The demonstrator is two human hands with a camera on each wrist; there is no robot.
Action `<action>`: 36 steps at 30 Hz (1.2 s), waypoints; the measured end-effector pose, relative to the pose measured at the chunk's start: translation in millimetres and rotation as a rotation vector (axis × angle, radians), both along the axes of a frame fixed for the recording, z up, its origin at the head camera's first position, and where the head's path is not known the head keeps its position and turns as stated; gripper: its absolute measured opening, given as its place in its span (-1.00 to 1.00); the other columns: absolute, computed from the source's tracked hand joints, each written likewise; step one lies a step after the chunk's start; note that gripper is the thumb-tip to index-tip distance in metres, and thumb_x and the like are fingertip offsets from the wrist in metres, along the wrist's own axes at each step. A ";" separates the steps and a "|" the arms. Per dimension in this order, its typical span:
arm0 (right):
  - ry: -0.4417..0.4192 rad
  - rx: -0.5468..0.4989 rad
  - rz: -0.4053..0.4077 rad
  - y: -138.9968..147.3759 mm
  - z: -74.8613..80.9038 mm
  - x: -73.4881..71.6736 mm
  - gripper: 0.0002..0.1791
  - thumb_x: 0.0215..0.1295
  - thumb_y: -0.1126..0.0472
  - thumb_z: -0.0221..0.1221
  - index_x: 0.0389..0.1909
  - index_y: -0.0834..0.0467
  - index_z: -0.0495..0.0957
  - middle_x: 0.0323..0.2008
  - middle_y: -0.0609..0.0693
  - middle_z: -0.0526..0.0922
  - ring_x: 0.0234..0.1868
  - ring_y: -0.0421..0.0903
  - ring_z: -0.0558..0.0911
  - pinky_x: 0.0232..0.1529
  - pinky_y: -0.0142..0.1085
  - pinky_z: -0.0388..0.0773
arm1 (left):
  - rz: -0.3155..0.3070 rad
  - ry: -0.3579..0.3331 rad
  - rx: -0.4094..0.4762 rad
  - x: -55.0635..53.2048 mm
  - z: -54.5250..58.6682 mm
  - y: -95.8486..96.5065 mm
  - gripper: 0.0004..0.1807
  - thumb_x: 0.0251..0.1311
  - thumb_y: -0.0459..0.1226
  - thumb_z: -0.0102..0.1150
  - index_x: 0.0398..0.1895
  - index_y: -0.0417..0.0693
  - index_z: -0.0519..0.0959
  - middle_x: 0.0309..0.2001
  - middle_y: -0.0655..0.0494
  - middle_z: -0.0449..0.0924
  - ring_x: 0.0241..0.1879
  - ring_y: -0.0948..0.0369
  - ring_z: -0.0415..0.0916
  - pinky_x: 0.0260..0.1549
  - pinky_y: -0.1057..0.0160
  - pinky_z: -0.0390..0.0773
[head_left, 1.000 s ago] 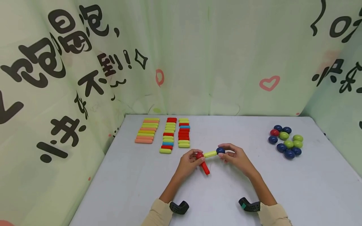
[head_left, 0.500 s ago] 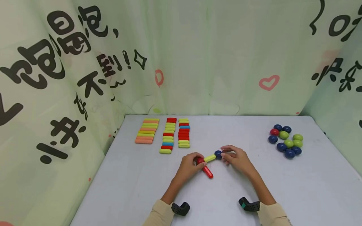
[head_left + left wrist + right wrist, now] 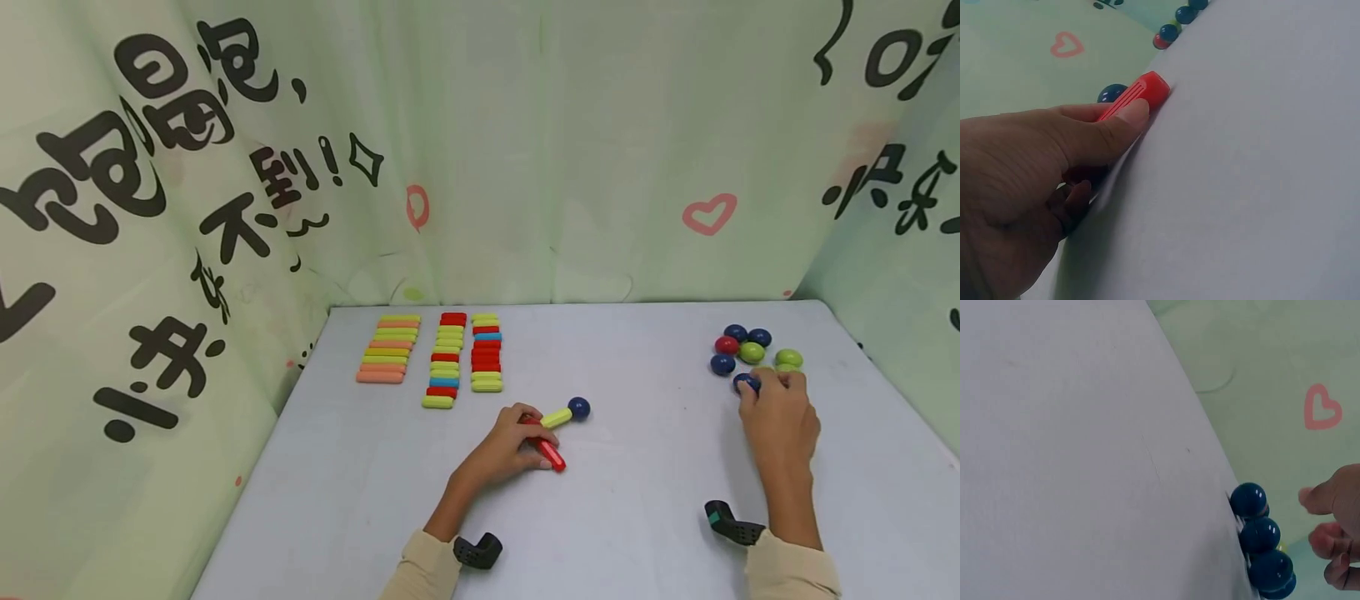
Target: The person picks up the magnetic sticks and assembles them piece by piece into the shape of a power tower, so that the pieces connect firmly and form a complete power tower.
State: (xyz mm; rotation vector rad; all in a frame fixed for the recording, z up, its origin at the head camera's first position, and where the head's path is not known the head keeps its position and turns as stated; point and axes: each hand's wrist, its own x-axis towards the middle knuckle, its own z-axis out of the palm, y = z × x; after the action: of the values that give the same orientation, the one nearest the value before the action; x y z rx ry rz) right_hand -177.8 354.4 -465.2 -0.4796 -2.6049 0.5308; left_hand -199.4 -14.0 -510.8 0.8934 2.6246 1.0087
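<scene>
The left hand [image 3: 510, 450] pinches a smooth red stick [image 3: 1154, 89]; at its three o'clock, the right hand [image 3: 780, 422] has parted fingers [image 3: 1324, 542] near shiny blue balls [image 3: 1260, 535].

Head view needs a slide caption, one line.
Left hand pinches a red rod; right hand is at the coloured balls.

The right grip [image 3: 782, 421] is moved from the blue ball [image 3: 578, 407] to the loose balls [image 3: 752, 353]; the left grip [image 3: 512, 450], onto the red stick [image 3: 552, 457].

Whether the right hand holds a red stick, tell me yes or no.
No, the left hand grips the red stick; the right hand is at the balls.
</scene>
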 end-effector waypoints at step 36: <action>-0.625 -0.486 1.014 -97.7 -3.8 -15.7 -0.61 0.22 0.12 0.33 -0.05 0.26 0.50 -0.23 0.08 0.52 -0.50 -0.13 0.61 -0.43 -0.29 0.65 | 0.174 0.022 0.125 2.9 -7.4 12.8 -0.76 0.13 -0.04 0.36 -0.18 0.14 0.62 0.15 0.09 0.40 0.15 0.19 0.39 0.05 0.36 0.56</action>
State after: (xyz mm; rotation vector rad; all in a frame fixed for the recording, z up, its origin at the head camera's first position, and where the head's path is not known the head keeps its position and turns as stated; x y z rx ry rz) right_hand -193.5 256.6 -469.0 0.7443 -3.1667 1.5529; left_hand -196.5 -1.2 -518.2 0.7139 2.7206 1.2233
